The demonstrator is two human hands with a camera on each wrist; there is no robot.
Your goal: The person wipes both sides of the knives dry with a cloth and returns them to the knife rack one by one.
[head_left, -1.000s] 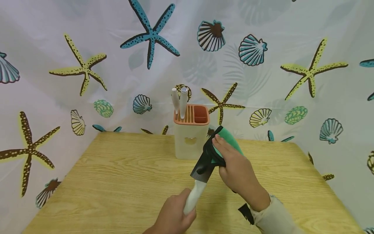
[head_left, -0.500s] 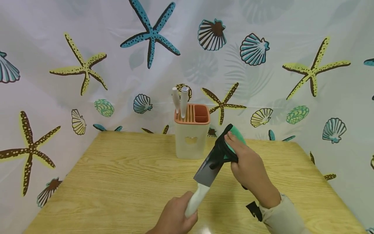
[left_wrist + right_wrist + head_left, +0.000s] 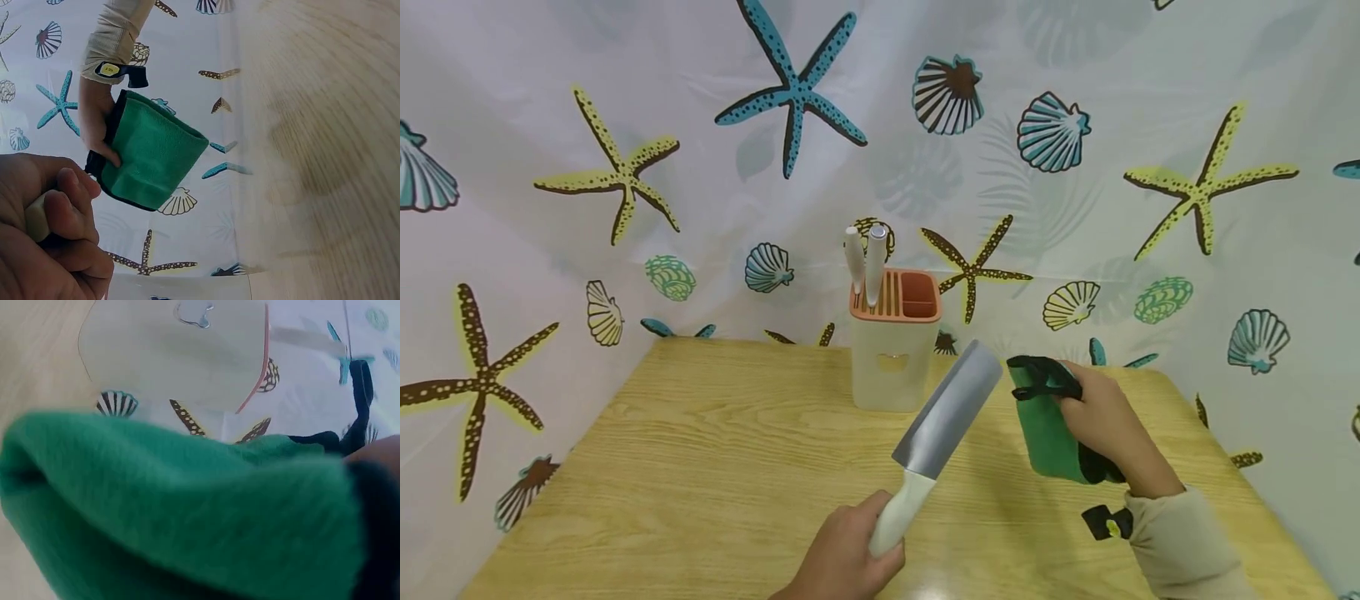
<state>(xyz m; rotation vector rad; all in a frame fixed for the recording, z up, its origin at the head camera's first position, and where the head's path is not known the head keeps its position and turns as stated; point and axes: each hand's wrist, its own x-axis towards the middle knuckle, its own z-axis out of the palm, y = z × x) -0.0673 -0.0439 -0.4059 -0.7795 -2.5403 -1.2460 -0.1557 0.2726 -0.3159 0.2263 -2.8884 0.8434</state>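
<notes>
In the head view a kitchen knife (image 3: 951, 408) with a broad grey blade and white handle points up and to the right. My left hand (image 3: 848, 550) grips its handle, and the handle's end (image 3: 37, 222) shows between the curled fingers in the left wrist view. To the right of the blade, apart from it, my right hand (image 3: 1105, 417) holds a green cloth (image 3: 1048, 437) with black edging by its upper edge. The folded cloth (image 3: 187, 506) fills most of the right wrist view and hides much of that hand.
A white knife holder (image 3: 891, 375) with an orange slotted top stands at the table's back. Two white-handled utensils (image 3: 875, 265) stand in its left slots. Behind the wooden table (image 3: 700, 467) hangs a curtain (image 3: 700, 192) printed with starfish and shells.
The cloth was wrapped round the blade's upper end; my right hand has drawn it off to the right, and it now hangs down. The left hand keeps its grip, nearly still.
</notes>
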